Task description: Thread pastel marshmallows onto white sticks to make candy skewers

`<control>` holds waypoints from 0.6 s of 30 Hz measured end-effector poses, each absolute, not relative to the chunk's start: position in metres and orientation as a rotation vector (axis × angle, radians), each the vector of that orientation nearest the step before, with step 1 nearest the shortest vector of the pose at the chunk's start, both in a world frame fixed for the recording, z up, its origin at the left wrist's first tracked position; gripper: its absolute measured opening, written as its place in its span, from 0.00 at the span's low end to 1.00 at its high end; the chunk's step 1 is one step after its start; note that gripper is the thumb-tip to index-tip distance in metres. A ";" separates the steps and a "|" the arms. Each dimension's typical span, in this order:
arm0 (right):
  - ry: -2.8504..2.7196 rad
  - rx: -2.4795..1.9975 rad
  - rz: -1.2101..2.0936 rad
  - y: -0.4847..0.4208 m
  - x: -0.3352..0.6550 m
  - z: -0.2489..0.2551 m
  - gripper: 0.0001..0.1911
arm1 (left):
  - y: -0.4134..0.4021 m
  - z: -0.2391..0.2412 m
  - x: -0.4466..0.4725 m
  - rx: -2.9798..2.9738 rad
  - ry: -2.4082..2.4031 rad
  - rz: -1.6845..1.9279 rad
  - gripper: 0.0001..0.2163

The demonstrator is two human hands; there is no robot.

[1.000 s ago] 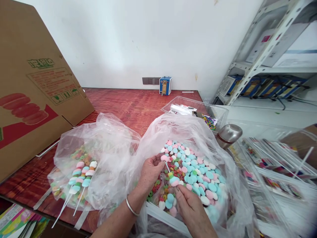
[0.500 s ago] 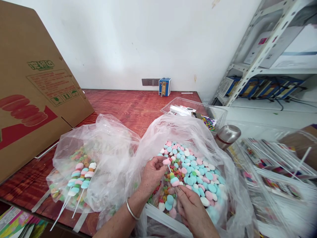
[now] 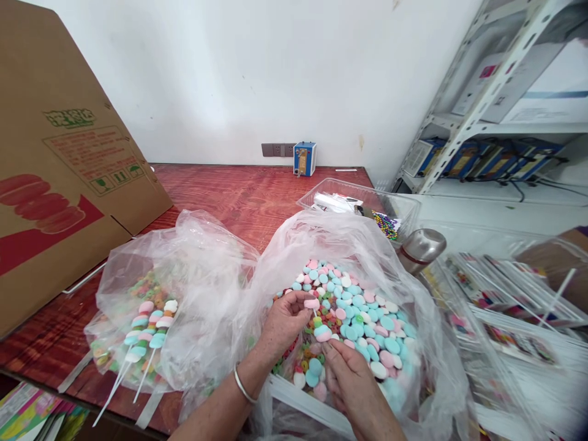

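My left hand (image 3: 288, 318) pinches a pink marshmallow disc (image 3: 311, 304) at the upper end of a thin white stick. Lower on the same stick sit green and yellow rings (image 3: 318, 321) and a blue, white and pink marshmallow stack (image 3: 322, 334). Below that stack, my right hand (image 3: 346, 373) grips the stick, which its fingers mostly hide. Both hands are over a large clear plastic bag (image 3: 294, 245) holding loose pink, blue and white marshmallow discs (image 3: 356, 318) and small coloured rings (image 3: 305, 361). White sticks (image 3: 307, 401) lie at the bag's near side.
Several finished-looking marshmallow skewers (image 3: 147, 331) rest on another plastic bag (image 3: 197, 275) at left. A cardboard box (image 3: 68, 159) stands beyond it. To the right are a steel flask (image 3: 421, 248), a clear tray (image 3: 399, 211) and a bin of packets (image 3: 505, 306). A blue device (image 3: 304, 159) stands by the wall.
The pink marshmallow in my left hand has come slightly lower along the stick, nearer the rings. My right hand keeps its grip with little movement. The view has shifted slightly.
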State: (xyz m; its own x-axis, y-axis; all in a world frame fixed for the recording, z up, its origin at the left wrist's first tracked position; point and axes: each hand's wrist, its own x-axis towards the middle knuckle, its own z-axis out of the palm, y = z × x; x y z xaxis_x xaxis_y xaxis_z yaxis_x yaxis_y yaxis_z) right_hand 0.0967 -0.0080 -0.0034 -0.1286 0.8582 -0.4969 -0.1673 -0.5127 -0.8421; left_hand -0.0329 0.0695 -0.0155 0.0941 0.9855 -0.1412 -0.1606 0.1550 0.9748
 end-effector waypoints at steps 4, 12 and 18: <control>-0.798 -1.360 1.742 -0.010 0.098 -0.003 0.24 | 0.065 -0.020 -0.031 1.037 1.094 1.116 0.11; -0.896 -1.387 1.690 -0.012 0.095 -0.024 0.22 | 0.037 -0.041 -0.028 1.224 1.122 1.095 0.12; -1.349 -1.639 1.160 -0.011 0.107 -0.029 0.22 | 0.022 -0.037 -0.047 1.527 1.215 1.111 0.23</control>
